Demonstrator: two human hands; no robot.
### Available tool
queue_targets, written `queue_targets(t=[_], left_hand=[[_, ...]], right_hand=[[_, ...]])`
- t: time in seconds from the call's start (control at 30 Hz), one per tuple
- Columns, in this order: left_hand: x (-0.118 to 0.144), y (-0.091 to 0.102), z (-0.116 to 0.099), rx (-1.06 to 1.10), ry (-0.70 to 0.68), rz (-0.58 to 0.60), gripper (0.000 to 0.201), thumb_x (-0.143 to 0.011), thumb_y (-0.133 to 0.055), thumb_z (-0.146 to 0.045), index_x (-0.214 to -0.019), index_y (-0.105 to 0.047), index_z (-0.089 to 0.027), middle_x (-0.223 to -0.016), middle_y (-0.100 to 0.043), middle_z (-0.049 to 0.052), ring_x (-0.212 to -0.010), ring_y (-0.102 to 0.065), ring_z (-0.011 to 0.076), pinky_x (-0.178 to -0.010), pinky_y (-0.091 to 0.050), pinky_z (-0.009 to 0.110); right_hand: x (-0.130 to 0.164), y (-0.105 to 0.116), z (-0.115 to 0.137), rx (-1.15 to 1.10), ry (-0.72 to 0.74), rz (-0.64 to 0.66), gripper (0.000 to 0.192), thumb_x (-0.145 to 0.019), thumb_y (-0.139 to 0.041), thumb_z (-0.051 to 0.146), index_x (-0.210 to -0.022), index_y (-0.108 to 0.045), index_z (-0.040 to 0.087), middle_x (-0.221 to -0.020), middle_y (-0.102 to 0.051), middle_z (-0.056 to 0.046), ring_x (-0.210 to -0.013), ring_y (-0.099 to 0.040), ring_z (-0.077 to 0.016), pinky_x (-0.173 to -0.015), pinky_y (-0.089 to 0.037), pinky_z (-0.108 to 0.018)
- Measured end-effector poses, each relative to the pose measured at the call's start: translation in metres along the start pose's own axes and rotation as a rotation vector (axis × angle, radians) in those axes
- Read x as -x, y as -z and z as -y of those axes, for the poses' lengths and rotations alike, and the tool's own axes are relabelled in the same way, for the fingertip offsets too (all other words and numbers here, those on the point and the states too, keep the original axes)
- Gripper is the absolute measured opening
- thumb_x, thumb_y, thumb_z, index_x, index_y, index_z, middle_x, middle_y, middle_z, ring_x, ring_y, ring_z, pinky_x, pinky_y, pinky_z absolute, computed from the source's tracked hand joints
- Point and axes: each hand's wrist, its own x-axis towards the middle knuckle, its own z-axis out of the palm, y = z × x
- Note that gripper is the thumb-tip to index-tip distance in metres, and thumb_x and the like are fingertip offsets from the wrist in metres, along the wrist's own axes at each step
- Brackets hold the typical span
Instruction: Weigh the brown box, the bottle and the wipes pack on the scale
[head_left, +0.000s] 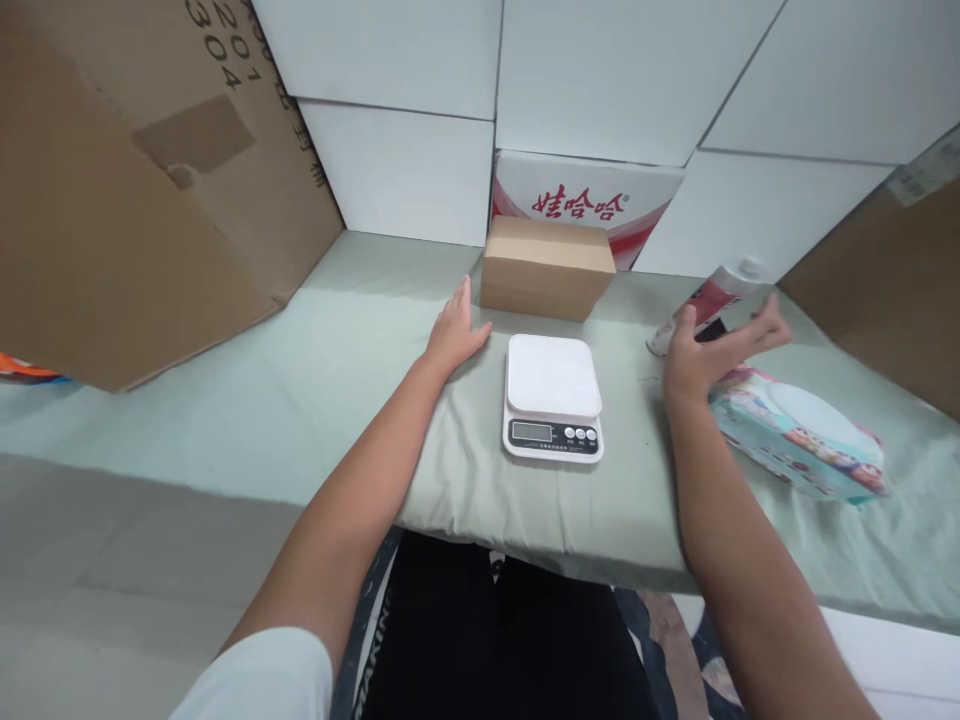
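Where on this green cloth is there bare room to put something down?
Bare patches: the wide stretch left of the left hand, toward the big cardboard box; and the strip between the scale and the cloth's near edge. Crowded: around the right hand, with the bottle and wipes pack.

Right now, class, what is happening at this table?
A person sits at a table covered in pale green cloth. The left hand rests flat on the cloth beside a white digital kitchen scale, whose platform is bare. The right hand, fingers spread, reaches toward a red-and-white bottle lying beside a colourful plastic packet. A small brown cardboard box sits behind the scale.
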Motion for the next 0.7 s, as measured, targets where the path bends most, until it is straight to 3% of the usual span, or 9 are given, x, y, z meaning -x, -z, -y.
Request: queue_targets(t=[0.07, 0.13, 0.23, 0.33, 0.43, 0.53, 0.7], left_hand=[[-0.002, 0.000, -0.001, -0.008, 0.009, 0.031, 0.105, -0.087, -0.069, -0.036, -0.172, -0.012, -0.011, -0.177, -0.027, 0.025, -0.165, -0.030, 0.0397, -0.133, -0.029, 0.057], [-0.004, -0.001, -0.003, -0.025, 0.027, 0.057, 0.107, -0.087, -0.069, -0.035, -0.172, -0.010, -0.010, -0.175, -0.032, 0.026, -0.163, -0.035, 0.0408, -0.131, -0.032, 0.057], [-0.005, -0.002, -0.008, -0.087, 0.026, 0.091, 0.105, -0.088, -0.068, -0.034, -0.172, -0.011, -0.010, -0.173, -0.037, 0.025, -0.160, -0.041, 0.0409, -0.131, -0.033, 0.056], [-0.004, -0.002, -0.012, -0.146, 0.013, 0.119, 0.101, -0.090, -0.066, -0.033, -0.172, -0.013, -0.009, -0.174, -0.037, 0.024, -0.159, -0.042, 0.0399, -0.132, -0.031, 0.055], [-0.004, -0.001, -0.013, -0.145, -0.001, 0.126, 0.099, -0.091, -0.065, -0.033, -0.173, -0.014, -0.012, -0.174, -0.038, 0.022, -0.159, -0.042, 0.0401, -0.133, -0.031, 0.056], [-0.003, -0.001, -0.013, -0.116, -0.014, 0.121, 0.098, -0.090, -0.068, -0.031, -0.173, -0.018, -0.017, -0.174, -0.039, 0.018, -0.157, -0.045, 0.0409, -0.131, -0.034, 0.056], [-0.001, -0.003, -0.008, 0.013, -0.010, 0.052, 0.090, -0.093, -0.068, -0.033, -0.172, -0.026, -0.023, -0.164, -0.055, 0.014, -0.149, -0.055, 0.0405, -0.126, -0.044, 0.055]], right_hand=[[0.003, 0.003, 0.014, -0.120, 0.177, 0.050, 0.066, -0.088, -0.070, 0.037, -0.147, -0.051, 0.018, -0.138, -0.055, -0.019, -0.133, -0.055, -0.0348, -0.118, -0.044, -0.057], [0.008, -0.004, 0.024, -0.261, 0.210, 0.209, 0.050, -0.094, -0.059, 0.040, -0.141, -0.058, 0.022, -0.133, -0.062, -0.016, -0.127, -0.061, -0.0318, -0.113, -0.049, -0.056], [0.011, -0.035, 0.024, -0.423, -0.027, 0.467, 0.050, -0.094, -0.056, 0.052, -0.135, -0.061, 0.025, -0.141, -0.063, -0.012, -0.138, -0.059, -0.0296, -0.118, -0.047, -0.055], [0.012, -0.076, 0.013, -0.507, -0.351, 0.596, 0.060, -0.088, -0.056, 0.068, -0.134, -0.060, 0.030, -0.144, -0.062, -0.010, -0.138, -0.061, -0.0284, -0.116, -0.051, -0.054], [0.018, -0.104, 0.007, -0.617, -0.455, 0.740, 0.061, -0.084, -0.057, 0.072, -0.129, -0.061, 0.032, -0.137, -0.067, -0.007, -0.128, -0.067, -0.0266, -0.107, -0.057, -0.049], [0.029, -0.110, 0.009, -0.703, -0.413, 0.788, 0.051, -0.084, -0.062, 0.066, -0.121, -0.063, 0.030, -0.134, -0.070, -0.003, -0.124, -0.068, -0.0228, -0.106, -0.058, -0.042], [0.032, -0.100, 0.017, -0.677, -0.300, 0.787, 0.048, -0.086, -0.060, 0.055, -0.128, -0.059, 0.031, -0.144, -0.065, -0.004, -0.128, -0.063, -0.0217, -0.098, -0.060, -0.037]])
